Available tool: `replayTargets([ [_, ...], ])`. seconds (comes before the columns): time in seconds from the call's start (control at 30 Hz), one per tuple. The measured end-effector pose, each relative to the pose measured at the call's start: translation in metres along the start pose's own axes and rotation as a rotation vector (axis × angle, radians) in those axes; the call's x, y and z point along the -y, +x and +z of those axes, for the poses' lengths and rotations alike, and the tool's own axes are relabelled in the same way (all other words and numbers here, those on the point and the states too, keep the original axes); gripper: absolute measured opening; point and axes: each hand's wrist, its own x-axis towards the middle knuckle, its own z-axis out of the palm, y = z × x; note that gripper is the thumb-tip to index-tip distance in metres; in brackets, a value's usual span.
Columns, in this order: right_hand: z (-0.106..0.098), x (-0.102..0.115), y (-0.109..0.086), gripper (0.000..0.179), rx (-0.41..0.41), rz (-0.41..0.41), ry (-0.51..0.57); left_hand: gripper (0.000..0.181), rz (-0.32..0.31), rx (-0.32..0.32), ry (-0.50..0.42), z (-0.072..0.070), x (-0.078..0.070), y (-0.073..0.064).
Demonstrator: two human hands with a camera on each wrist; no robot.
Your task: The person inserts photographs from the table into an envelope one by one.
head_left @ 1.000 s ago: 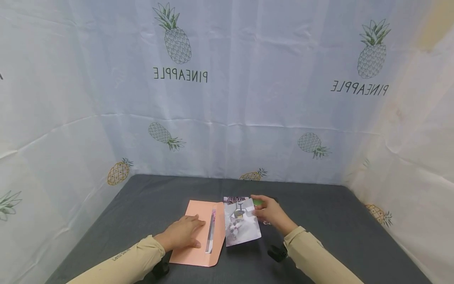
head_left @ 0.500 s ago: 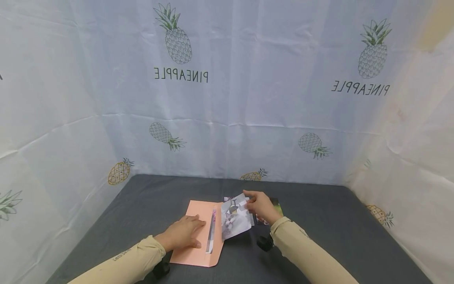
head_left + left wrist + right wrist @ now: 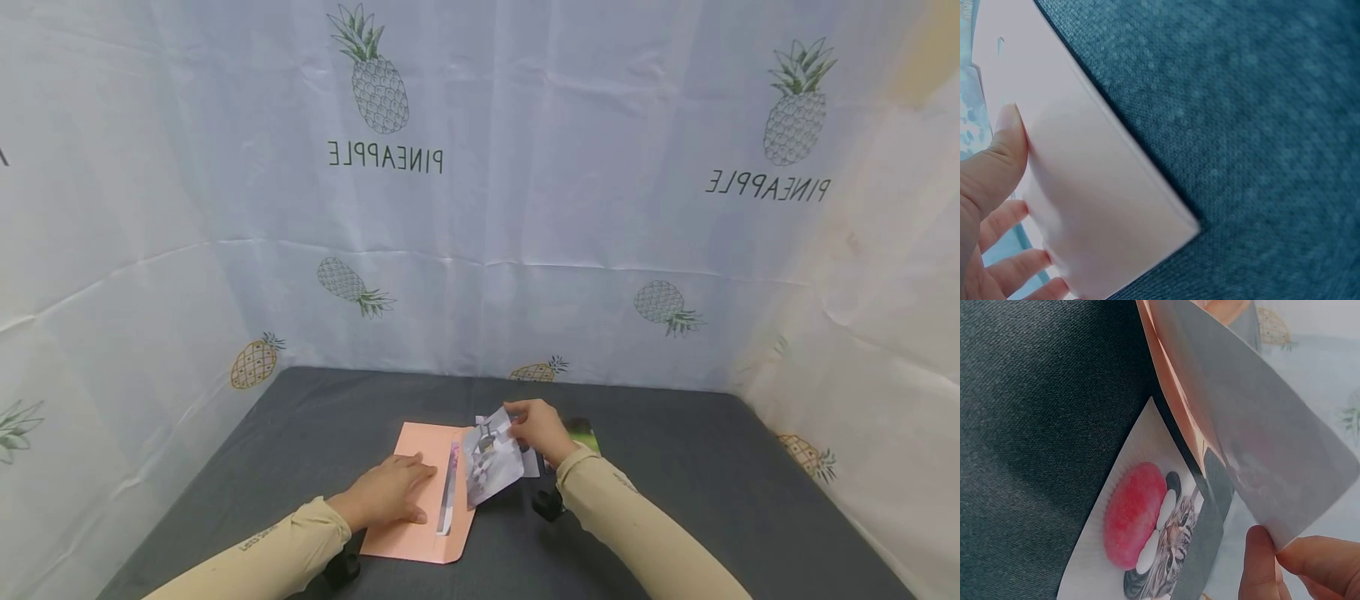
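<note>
A salmon-pink envelope (image 3: 414, 542) lies on the table, with a strip of a colourful print (image 3: 448, 492) showing through its long slot. My left hand (image 3: 390, 490) rests on the envelope, fingers spread and thumb pressing near the slot. Between thumb and fingertips my right hand (image 3: 542, 428) pinches a photo print (image 3: 489, 467) by its upper right corner. The print is tilted, its pale back (image 3: 1279, 437) bowed in the right wrist view. Its left edge is right at the envelope's open side.
Partly under the right hand lies another photo (image 3: 1135, 515) with a pink oval and a striped cat. A greenish photo (image 3: 582, 433) lies to its right. The dark table (image 3: 660, 483) is enclosed by white pineapple-print curtains (image 3: 480, 208).
My right hand has moved left with the photo print, tilting it and bringing it against the envelope's open side. The photos behind have come into view. The left hand has stayed put.
</note>
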Motion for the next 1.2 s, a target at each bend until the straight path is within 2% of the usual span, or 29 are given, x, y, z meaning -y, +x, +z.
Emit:
replayTargets([
  [0.33, -0.001, 0.006, -0.001, 0.041, 0.031, -0.021, -0.032, 0.067, 0.033, -0.017, 0.03, 0.001, 0.001, 0.001],
  [0.63, 0.002, 0.007, 0.001, 0.041, 0.032, -0.004, -0.053, 0.067, 0.011, -0.008, 0.028, 0.001, -0.001, 0.002],
  [0.93, 0.009, 0.002, 0.002, 0.038, 0.03, -0.045, -0.097, 0.067, 0.013, -0.008, 0.035, 0.001, -0.001, 0.001],
  [1.2, 0.022, -0.009, 0.002, 0.035, 0.079, -0.052, -0.049, 0.067, 0.032, -0.028, 0.03, 0.0, -0.001, -0.001],
])
